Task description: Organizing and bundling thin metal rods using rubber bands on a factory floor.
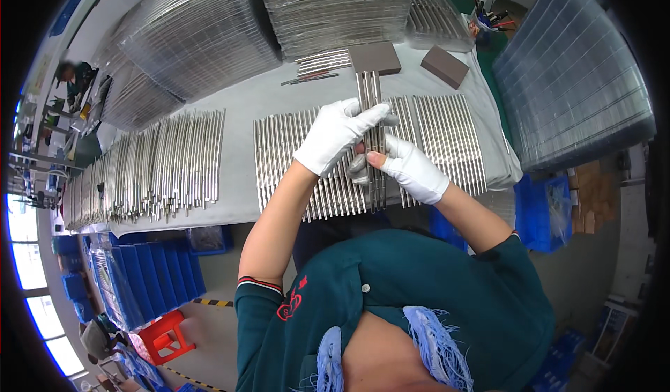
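Note:
Both my hands wear white gloves and grip one small bundle of shiny metal rods, held upright in the view above the table. My left hand wraps round the middle of the bundle, its thumb across the front. Lower down, my right hand closes on the same bundle, with a bare thumb tip pressing the rods. Beneath them, side by side on the cloth, lies a row of similar metal rods; it continues to the right. My hands and the bundle hide part of that row.
More rods lie at the left of the table. Two brown blocks and some loose rods are behind my hands. Stacks of clear plastic trays stand at the back, more trays at right. Blue bins stand below.

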`<state>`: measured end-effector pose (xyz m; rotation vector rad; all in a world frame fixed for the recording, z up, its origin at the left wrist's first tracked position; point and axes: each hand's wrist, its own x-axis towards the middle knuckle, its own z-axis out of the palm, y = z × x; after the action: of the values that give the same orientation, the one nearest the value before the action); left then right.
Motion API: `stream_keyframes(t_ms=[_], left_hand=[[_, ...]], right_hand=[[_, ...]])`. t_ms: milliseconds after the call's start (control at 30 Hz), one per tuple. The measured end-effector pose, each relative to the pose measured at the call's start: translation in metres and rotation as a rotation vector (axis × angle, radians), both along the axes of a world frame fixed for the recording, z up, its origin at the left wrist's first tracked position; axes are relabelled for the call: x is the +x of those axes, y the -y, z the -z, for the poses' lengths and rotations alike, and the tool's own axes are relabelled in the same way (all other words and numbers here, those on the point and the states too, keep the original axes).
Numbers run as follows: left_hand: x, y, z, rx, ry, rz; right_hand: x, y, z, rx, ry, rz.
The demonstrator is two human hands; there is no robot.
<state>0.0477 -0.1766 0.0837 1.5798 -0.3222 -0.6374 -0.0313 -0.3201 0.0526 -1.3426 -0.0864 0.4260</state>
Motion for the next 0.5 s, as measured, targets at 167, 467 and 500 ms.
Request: stream_keyframes(t_ms=[167,467,500], left_hand=[[-0.001,0.001,0.003,-0.013,0.002,-0.019],[0.004,-0.003,0.004,-0.070,-0.091,0.082],[0.004,-0.003,0.004,-0.087,-0.097,0.092]], right_hand=[[0.000,0.002,0.003,0.006,-0.025,0.003],[-0.002,0.003,0.001,0.008,-0.031,0.040],[-0.002,0.003,0.003,-0.021,-0.010,0.050]])
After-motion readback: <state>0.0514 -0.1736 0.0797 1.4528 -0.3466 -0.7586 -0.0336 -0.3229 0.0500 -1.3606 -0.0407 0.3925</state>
